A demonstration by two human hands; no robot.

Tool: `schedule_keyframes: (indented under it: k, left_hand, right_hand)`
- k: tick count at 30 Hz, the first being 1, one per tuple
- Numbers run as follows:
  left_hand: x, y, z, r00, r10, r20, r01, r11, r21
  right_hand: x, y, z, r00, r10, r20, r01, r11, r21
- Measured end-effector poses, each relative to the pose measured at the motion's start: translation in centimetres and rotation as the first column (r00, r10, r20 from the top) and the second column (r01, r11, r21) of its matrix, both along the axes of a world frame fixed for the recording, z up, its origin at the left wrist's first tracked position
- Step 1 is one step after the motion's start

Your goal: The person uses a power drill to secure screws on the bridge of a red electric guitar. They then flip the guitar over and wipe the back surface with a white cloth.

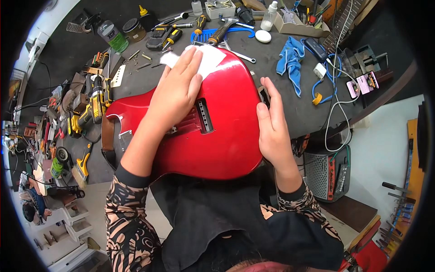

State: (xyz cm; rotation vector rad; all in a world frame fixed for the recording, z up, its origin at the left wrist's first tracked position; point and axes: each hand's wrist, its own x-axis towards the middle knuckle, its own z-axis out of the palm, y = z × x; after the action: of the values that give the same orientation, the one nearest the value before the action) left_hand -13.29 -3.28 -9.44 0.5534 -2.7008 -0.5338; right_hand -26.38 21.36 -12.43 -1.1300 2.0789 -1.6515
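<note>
A glossy red electric guitar body (231,109) lies back side up before me, its near edge over my lap. A rectangular opening (205,116) in its back shows a metal block, with a longer recess beside it. My left hand (179,88) lies on the far part of the back, fingers stretched flat over a white cloth or paper (210,59). The white piece sticks out on both sides of the fingers. My right hand (272,127) rests upright along the guitar's right edge, fingers straight and palm toward it. A metal plate (125,135) sits near the neck end.
Behind the guitar lie screwdrivers (199,27), a wrench (240,55) and a blue comb-like tool (244,31). A blue cloth (290,63) and cables (336,86) are at right. Left stand a yellow drill (96,102), a brush (81,170) and a green bottle (113,37). An amplifier (327,174) stands lower right.
</note>
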Motion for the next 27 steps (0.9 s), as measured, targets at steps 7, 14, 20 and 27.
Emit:
schedule_keyframes:
  k: [7, 14, 20, 27]
  left_hand:
    - [4.6, 7.9, 1.3, 0.921, -0.383, 0.077, 0.384, 0.923, -0.003]
    - [-2.4, 4.9, -1.0, 0.982, -0.148, -0.114, 0.112, 0.954, -0.277]
    - [8.5, 15.4, -0.3, 0.889, -0.457, 0.034, 0.457, 0.889, 0.014]
    - [18.8, 13.9, -2.9, 0.987, 0.135, 0.082, -0.121, 0.979, -0.163]
  right_hand:
    - [-0.3, -0.2, -0.6, 1.0, -0.01, -0.006, 0.01, 1.0, -0.024]
    - [0.4, -0.2, -0.1, 0.997, -0.045, 0.058, 0.05, 0.996, -0.078]
    - [0.7, -0.4, -0.7, 0.993, -0.072, 0.092, 0.085, 0.986, -0.145]
    - [0.7, -1.0, -1.0, 0.997, -0.037, 0.071, 0.05, 0.983, -0.177]
